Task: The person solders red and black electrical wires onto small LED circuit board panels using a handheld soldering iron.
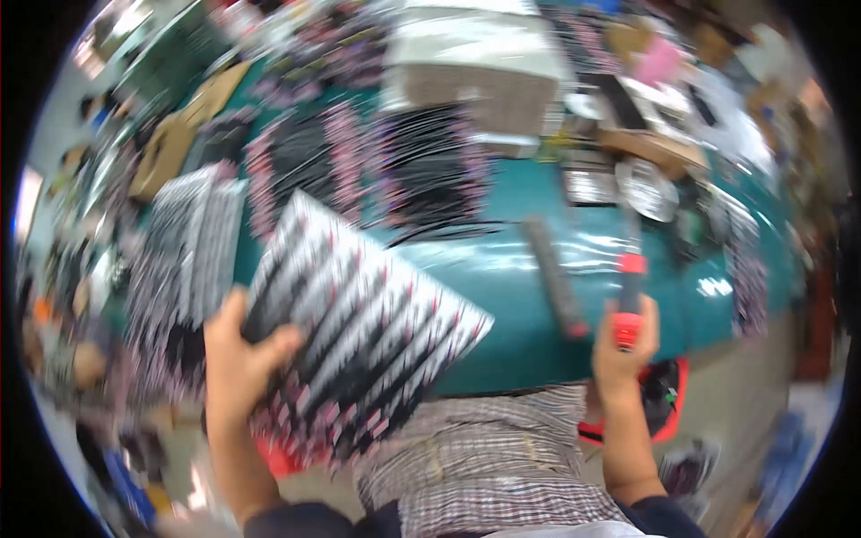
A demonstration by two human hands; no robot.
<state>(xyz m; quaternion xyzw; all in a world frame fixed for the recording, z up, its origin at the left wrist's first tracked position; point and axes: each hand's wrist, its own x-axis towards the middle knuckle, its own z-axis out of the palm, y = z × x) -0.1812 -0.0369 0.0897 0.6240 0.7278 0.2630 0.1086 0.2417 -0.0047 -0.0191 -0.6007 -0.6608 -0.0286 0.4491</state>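
Note:
My left hand point(240, 363) grips the left edge of a white board point(381, 273), its thumb laid over the front. Rows of dark strands with pink ends run across the tilted board and hang off its lower side. On the right, my right hand point(619, 354) is closed around a tool with a red-and-dark handle point(630, 287). A slim shaft points away from me toward a round clear dish; motion blur hides what kind of tool it is. Between the hands, a long grey bar with a reddish end point(553, 278) lies on the green table point(484, 350).
Bundles of black strands with pink ends point(430, 170) lie beyond the board. A stack of white sheets point(480, 72) stands at the back, and more strand-laden boards point(193, 242) sit left. The round clear dish point(647, 190) and a cardboard box point(655, 148) are at right.

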